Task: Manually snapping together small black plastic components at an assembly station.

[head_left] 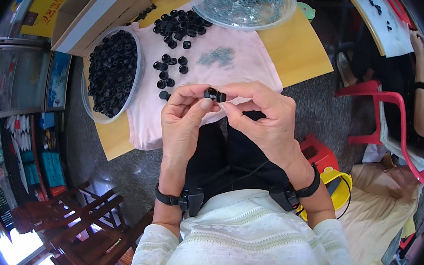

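In front of my lap, my left hand (183,117) pinches a small black cap (209,93) between thumb and fingers. My right hand (267,117) closes its thumb and forefinger on a second black cap (221,97), right beside the first. The two caps are end to end; whether they are joined cannot be made out. Below the hands lies a pink cloth (257,60). Loose black caps (179,24) are heaped at its far side, with several more (163,75) nearer my left hand. A small pile of thin grey-green pieces (217,56) lies on the cloth.
A clear tub (136,82) full of black caps stands at the left, beside a cardboard box (93,11). Grey-green pieces (242,0) fill a clear bowl at the back. The yellow tabletop (305,65) ends at the right; beyond, another person sits by a red chair (377,115).
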Demonstrator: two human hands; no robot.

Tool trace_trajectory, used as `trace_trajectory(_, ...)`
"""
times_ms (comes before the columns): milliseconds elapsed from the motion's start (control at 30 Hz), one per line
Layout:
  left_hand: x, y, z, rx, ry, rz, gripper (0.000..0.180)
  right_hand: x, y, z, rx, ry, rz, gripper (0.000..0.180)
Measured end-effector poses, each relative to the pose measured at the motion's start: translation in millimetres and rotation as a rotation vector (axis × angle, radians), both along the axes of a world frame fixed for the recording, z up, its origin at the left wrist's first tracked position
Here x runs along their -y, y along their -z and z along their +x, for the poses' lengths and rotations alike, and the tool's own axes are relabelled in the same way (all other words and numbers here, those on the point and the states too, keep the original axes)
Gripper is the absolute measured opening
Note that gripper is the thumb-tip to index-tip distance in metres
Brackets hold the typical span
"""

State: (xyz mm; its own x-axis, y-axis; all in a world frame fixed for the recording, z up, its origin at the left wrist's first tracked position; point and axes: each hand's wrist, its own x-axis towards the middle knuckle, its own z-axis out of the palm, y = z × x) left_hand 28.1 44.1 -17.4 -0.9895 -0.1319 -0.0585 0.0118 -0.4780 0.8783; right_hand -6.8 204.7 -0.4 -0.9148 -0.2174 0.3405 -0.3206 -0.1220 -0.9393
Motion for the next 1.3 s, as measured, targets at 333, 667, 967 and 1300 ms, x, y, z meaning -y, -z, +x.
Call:
trace_trajectory(333,0,-2,-1,-0.032,0.071,0.139,0.024,-5,-9,-1,0.284,-0.012,-0.111,0.019)
trace_trajectory(667,-5,-11,-2,-0.08,0.057,0.048,0.023,-24,3,-14,0.679,-0.278,-0.479,0.024)
trace_trajectory(967,-6,-13,1,-0.097,0.033,0.001,0.024,-31,6,-15,0.804,-0.385,-0.598,0.026)
trace_trajectory(1300,-3,-13,2,-0.057,0.027,0.039,0.022,-20,-6,-6,0.595,-0.25,-0.382,0.023)
